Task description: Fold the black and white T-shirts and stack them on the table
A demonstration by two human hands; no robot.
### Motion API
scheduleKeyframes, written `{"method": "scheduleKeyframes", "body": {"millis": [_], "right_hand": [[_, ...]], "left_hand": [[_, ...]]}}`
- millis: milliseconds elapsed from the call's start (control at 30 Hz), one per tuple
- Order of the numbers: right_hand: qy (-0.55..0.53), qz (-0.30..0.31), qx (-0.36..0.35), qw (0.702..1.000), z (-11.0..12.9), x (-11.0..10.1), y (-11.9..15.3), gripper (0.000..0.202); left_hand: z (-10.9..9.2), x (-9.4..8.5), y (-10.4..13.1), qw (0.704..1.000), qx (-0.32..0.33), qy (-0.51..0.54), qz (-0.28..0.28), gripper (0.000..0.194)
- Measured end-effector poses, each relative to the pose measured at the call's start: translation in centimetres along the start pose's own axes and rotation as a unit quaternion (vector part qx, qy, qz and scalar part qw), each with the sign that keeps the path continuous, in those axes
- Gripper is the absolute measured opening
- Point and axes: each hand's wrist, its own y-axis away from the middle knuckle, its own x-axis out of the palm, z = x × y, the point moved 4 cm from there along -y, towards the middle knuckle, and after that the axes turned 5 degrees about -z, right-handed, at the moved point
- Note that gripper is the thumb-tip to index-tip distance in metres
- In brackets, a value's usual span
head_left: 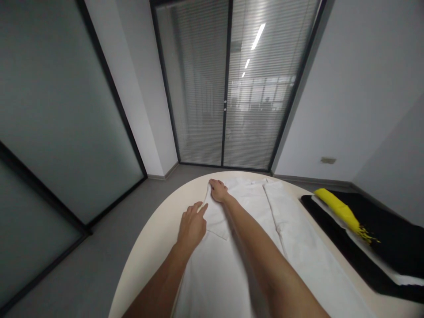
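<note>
A white shirt (218, 274) lies spread over the round table, with a seam or folded edge running down its right part. Its short sleeve-like flap (217, 223) is laid inward on the left side. At the far left corner of the cloth, my right hand (218, 191) has its fingers curled onto the edge, closed on the fabric. Nearer to me, my left hand (192, 225) rests at the shirt's left edge, thumb and fingers apart, fingertips by the flap. The right forearm crosses over the shirt and hides part of it.
The pale round table (159, 234) shows its bare rim on the left. On the right lie black cloth (391, 225), a rolled yellow item (338, 207) with a fringed end, and a white strip (374, 256). Beyond stand glass doors (225, 88) with blinds.
</note>
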Motion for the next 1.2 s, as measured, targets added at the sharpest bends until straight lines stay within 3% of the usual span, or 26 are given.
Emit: {"method": "scheduleKeyframes", "body": {"millis": [67,233,433,600,800,933,1033,1200], "right_hand": [[0.011,-0.003,-0.008,1.0,0.0,0.1,0.3,0.058],[0.039,-0.051,-0.027,0.998,0.7,-0.5,1.6,0.051],[0.062,-0.014,-0.069,0.996,1.6,-0.3,2.5,0.049],[0.085,-0.055,-0.062,0.993,2.9,-1.7,3.8,0.042],[0.107,-0.068,-0.005,0.992,3.6,-3.4,7.0,0.032],[0.117,-0.067,0.021,0.991,2.6,-4.2,9.4,0.031],[0.098,-0.056,0.003,0.994,1.7,-4.4,10.9,0.034],[-0.004,-0.039,0.011,0.999,1.0,-4.4,12.5,0.036]], "left_hand": [[-0.1,0.5,0.1,0.999,0.038,0.009,0.022,0.058],[-0.2,0.8,0.5,0.999,0.021,-0.004,0.024,0.053],[-0.8,0.3,0.7,0.999,0.013,-0.034,0.007,0.046],[-0.6,-0.8,0.7,0.995,-0.06,-0.076,0.002,0.029],[0.1,-1.4,1.0,0.987,-0.13,-0.079,0.047,0.03],[-0.1,-1.5,1.4,0.989,-0.132,-0.025,0.056,0.025],[-0.1,-1.4,1.7,0.988,-0.138,0.039,0.053,0.017],[-0.3,-1.0,1.7,0.971,-0.127,0.204,-0.017,0.01]]}}
